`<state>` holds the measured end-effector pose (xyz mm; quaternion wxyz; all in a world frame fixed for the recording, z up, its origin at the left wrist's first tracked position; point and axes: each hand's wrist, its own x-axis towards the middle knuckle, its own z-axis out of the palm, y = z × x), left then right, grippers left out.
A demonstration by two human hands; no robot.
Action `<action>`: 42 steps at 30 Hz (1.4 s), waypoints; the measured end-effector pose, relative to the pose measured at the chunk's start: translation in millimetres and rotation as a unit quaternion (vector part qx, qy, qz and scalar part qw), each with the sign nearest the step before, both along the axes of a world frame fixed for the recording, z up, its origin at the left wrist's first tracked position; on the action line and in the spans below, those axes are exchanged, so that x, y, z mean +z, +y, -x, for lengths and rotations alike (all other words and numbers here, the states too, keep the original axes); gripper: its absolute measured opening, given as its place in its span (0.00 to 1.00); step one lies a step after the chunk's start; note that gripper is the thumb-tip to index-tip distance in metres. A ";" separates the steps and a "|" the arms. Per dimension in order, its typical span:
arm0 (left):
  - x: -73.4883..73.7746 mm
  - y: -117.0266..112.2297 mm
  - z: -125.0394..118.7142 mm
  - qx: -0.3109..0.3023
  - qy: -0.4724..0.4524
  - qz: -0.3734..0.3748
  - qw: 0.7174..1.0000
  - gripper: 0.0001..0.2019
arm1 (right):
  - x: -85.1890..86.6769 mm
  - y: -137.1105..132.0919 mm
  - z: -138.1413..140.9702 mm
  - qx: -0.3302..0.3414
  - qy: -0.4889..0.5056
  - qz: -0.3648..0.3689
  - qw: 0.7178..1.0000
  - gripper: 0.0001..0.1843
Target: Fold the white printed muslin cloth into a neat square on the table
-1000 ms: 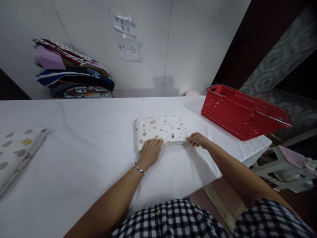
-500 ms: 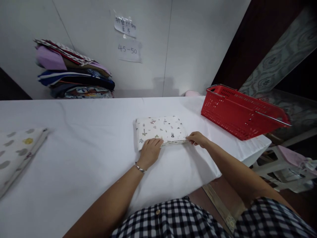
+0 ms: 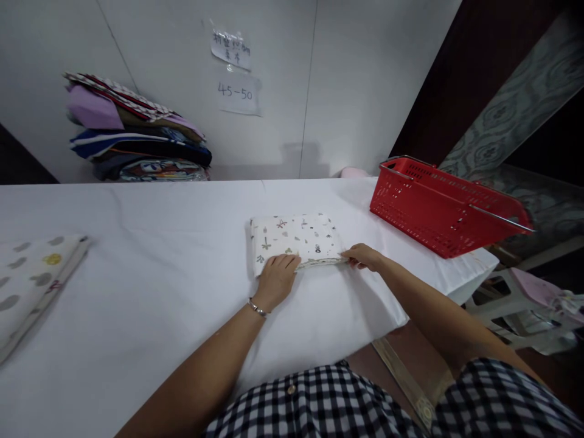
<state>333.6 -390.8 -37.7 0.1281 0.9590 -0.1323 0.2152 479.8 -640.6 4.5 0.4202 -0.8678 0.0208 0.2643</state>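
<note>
While both hands have scarcely moved in the last second, the left hand [image 3: 276,277] lies flat and open on the near edge of the folded printed cloth [image 3: 298,236] in the middle of the white table [image 3: 137,292]. The right hand [image 3: 365,257] seems to pinch the cloth's near right corner, so the cloth is merely held. Farther right stands a red basket [image 3: 438,207].

Head-worn camera looks down, seemingly close, over the table [image 3: 137,274].

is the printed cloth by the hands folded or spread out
Folded: the printed cloth is a thick rectangle with stacked edges on the white table, left hand on its near edge, right hand at its corner.
</note>
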 end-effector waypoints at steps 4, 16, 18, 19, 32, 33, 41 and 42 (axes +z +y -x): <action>1.0 0.1 0.1 -0.001 0.004 -0.004 1.000 0.18 | -0.1 -0.6 -6.8 -0.014 -0.048 -0.022 0.999 0.12; 1.3 -0.5 0.8 0.000 0.012 0.006 1.000 0.18 | -7.6 -4.9 -2.5 0.000 -0.003 -0.028 1.000 0.11; 1.1 -0.3 0.8 -0.002 0.010 0.009 1.000 0.18 | -3.2 -4.0 -5.5 0.003 -0.009 -0.025 1.000 0.11; 1.0 -0.3 0.8 -0.003 0.010 0.010 1.000 0.19 | -0.7 -3.4 -7.6 0.003 -0.015 -0.024 1.000 0.10; 0.8 -0.5 -0.1 -0.005 0.005 0.018 1.000 0.19 | 4.3 -1.8 -5.4 0.018 0.019 -0.034 0.999 0.10; 0.8 -0.6 -0.1 -0.005 0.005 0.018 1.000 0.19 | 4.1 -1.7 -4.3 0.015 0.021 -0.037 0.999 0.10; -0.3 -0.3 0.3 -0.006 0.003 0.028 1.000 0.18 | 7.3 -1.7 -1.4 0.010 0.037 -0.037 0.999 0.11; -0.2 -0.3 0.3 -0.005 0.003 0.028 1.000 0.18 | 7.1 -1.6 -1.5 0.011 0.042 -0.034 0.998 0.12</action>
